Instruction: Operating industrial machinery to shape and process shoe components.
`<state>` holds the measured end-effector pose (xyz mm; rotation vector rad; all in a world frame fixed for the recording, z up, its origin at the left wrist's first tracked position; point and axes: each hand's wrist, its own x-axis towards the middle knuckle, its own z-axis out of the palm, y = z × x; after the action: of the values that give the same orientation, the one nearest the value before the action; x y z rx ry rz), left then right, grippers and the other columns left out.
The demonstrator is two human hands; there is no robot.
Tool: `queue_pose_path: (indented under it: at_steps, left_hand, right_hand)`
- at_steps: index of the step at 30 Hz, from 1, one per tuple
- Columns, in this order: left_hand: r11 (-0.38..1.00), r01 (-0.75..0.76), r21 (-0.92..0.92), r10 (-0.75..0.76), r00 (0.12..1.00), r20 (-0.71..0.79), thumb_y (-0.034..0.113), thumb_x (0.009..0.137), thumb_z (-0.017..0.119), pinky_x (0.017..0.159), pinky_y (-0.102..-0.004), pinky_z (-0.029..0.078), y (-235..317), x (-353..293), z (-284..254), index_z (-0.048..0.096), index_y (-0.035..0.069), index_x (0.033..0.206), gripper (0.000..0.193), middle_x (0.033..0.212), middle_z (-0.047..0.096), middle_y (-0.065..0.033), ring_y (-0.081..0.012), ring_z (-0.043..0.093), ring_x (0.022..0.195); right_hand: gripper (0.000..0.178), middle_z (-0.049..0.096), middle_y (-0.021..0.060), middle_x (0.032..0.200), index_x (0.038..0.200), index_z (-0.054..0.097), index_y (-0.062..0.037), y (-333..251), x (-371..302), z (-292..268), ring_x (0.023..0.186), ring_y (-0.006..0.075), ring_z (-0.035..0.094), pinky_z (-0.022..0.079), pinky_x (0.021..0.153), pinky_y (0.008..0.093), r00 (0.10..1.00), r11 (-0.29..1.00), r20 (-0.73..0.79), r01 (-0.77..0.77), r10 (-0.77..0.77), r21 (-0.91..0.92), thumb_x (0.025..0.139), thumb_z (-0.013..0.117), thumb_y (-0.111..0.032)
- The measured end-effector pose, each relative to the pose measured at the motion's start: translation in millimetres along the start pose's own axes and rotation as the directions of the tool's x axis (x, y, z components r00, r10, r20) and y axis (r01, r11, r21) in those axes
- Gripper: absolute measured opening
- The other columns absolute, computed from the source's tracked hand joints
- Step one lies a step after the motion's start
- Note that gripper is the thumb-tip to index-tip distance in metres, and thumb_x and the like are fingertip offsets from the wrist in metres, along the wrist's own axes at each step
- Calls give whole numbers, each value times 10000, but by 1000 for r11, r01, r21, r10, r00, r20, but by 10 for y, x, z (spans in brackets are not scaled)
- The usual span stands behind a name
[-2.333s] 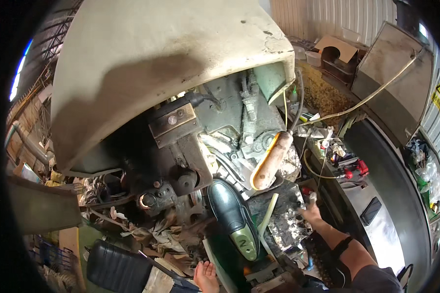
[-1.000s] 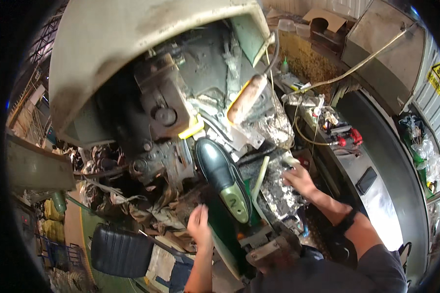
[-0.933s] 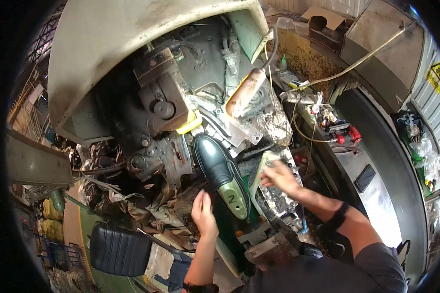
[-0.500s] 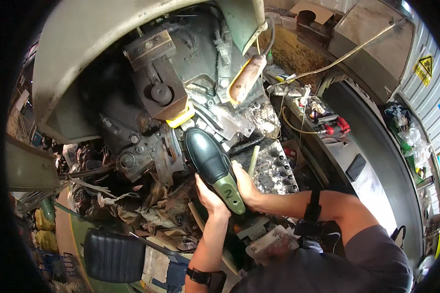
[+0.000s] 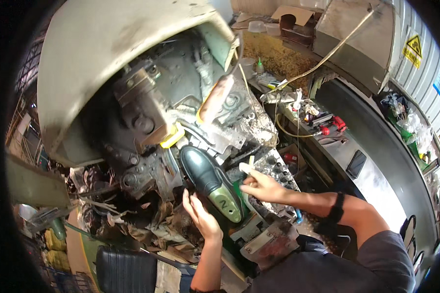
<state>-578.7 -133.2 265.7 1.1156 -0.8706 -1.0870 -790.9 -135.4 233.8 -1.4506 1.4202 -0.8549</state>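
Observation:
A black leather shoe (image 5: 199, 168) sits on a green shoe last (image 5: 225, 202) marked on its top. Its toe points up into the machine, against the metal parts below the yellow block (image 5: 173, 135). Just left of the last, my left hand (image 5: 203, 217) is open, fingers stretched out and apart from the shoe. My right hand (image 5: 264, 188) is right of the shoe, fingers curled in. At its fingertips is a whitish piece (image 5: 246, 167), beside the tip of a pale stick (image 5: 252, 159); what the fingers hold is not clear.
The large machine hood (image 5: 98, 63) arches over the upper left. A brown-and-yellow handle (image 5: 215, 100) hangs above the shoe. On the right bench lie a red tool (image 5: 333, 126) and a phone (image 5: 356, 164). A black padded seat (image 5: 124, 269) stands at lower left.
Both hands have let go of the shoe and last, which now rest in the machine. My left hand has opened away from it; my right has moved to the pale stick. The view has shifted.

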Motion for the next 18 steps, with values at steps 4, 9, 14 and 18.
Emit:
queue_pose_path:
  at_steps: [4,9,14,18]
  left_hand:
    - [880,-255,402,176,959,222,120,858,758,1177,-429,272,189,-286,239,181,15,1564,918,1513,354,-251,-334,374,1393]
    - [578,-352,736,322,927,190,67,698,872,1136,-457,339,122,-343,497,200,-12,1544,1084,1461,405,-289,-411,448,1326]
    - [558,-363,746,341,920,192,-3,720,822,1074,-442,393,91,-317,493,199,52,1552,1041,1366,480,-268,-368,529,1211]
    - [555,-369,746,347,917,196,-15,735,809,1032,-424,424,36,-295,478,202,65,1556,1025,1305,529,-224,-312,555,1139]
  right_hand:
    - [444,698,151,763,1295,513,-17,222,-420,-372,617,318,683,575,593,447,984,823,104,177,-143,-540,981,579,-323]
    - [331,678,137,728,1194,586,-27,438,-457,-340,606,270,683,558,513,405,868,661,26,397,-496,-637,961,591,-262]
    - [311,706,162,796,1148,633,-40,322,-456,-325,704,323,713,571,600,435,912,793,-54,322,-406,-518,940,607,-270]
    - [365,723,192,895,1164,622,-27,167,-425,-395,830,377,720,566,756,497,972,848,60,227,-226,-479,941,603,-315]
